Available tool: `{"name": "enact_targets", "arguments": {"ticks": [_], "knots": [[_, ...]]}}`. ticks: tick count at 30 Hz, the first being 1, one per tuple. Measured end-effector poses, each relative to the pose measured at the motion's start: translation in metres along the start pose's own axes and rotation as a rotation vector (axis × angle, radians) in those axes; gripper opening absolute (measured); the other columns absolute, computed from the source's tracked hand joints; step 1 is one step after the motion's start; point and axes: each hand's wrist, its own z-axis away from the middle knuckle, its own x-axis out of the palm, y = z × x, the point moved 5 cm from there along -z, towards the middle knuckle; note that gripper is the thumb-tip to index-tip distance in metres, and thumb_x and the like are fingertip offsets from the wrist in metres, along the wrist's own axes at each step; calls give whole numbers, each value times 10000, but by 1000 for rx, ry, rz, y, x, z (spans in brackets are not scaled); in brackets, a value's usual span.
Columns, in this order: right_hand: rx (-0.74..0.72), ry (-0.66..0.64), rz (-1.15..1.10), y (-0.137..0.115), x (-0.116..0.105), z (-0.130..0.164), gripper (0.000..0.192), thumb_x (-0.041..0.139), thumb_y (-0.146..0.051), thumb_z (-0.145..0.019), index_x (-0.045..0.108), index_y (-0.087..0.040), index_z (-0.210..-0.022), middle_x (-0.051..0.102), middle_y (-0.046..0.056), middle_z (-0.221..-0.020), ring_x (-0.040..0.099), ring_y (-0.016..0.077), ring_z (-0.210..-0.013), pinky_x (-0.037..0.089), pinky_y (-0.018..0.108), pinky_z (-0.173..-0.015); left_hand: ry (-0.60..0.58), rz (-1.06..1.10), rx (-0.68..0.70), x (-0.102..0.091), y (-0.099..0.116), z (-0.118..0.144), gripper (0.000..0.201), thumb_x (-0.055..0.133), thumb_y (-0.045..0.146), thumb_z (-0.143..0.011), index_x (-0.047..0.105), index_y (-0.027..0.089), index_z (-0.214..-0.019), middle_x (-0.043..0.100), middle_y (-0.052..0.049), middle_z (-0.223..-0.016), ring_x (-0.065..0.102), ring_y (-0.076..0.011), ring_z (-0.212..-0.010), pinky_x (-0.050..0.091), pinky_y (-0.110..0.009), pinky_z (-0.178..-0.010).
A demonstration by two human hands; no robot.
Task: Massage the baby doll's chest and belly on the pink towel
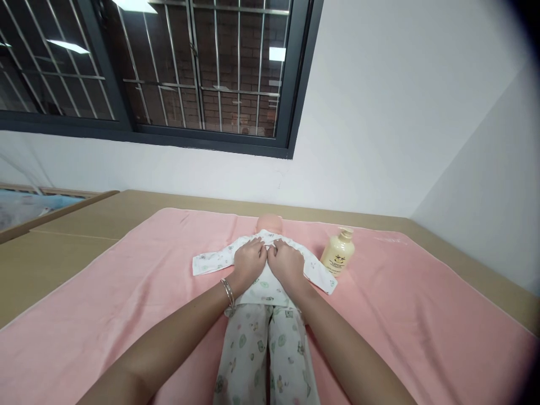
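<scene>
A baby doll [270, 223] lies on its back, its head at the far end and its legs toward me. It is dressed in a white top [265, 289] with small prints, sleeves spread out to both sides, and white trousers [248, 343] with green prints. My left hand [250, 263] and my right hand [287, 263] meet at the upper chest, just below the neck. Both have curled fingers closed on the front of the top, thumbs side by side. The fingertips and whatever fastening lies under them are mostly hidden. Two thin bracelets [228, 292] circle my left wrist.
Beside the right sleeve stands a pale yellow pump bottle [338, 251]. A pink sheet [147, 270] with some creases covers most of the tan surface [80, 230]. Behind are a white wall [358, 112] and a dark-framed barred window [291, 101].
</scene>
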Motion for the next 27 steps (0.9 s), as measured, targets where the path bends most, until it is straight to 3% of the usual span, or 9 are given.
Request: {"name": "enact_targets", "arguments": {"ticks": [4, 8, 27], "knots": [[-53, 41, -59, 2, 6, -2, 358, 351, -287, -933, 638, -170, -1113, 654, 107, -1168, 582, 260, -1100, 426, 339, -863, 21, 4, -2, 1, 0, 1, 259, 458, 182, -893, 712, 222, -926, 724, -39, -1095, 645, -211, -1098, 516, -350, -937], [-95, 56, -113, 5, 13, -4, 432, 341, -279, -939, 564, -117, -1271, 550, 130, -1348, 432, 253, -1295, 331, 342, -1038, 51, 22, -13, 1, -2, 2, 266, 474, 179, -886, 702, 213, -1019, 699, -46, -1162, 622, -205, -1143, 489, -361, -999], [-93, 31, -113, 6, 18, -6, 466, 331, -264, -943, 514, -78, -1328, 499, 151, -1400, 397, 239, -1328, 260, 348, -1108, -2, 24, -18, 6, -5, -1, 347, 449, 173, -873, 657, 194, -1149, 645, -59, -1260, 555, -222, -1225, 413, -405, -1093]]}}
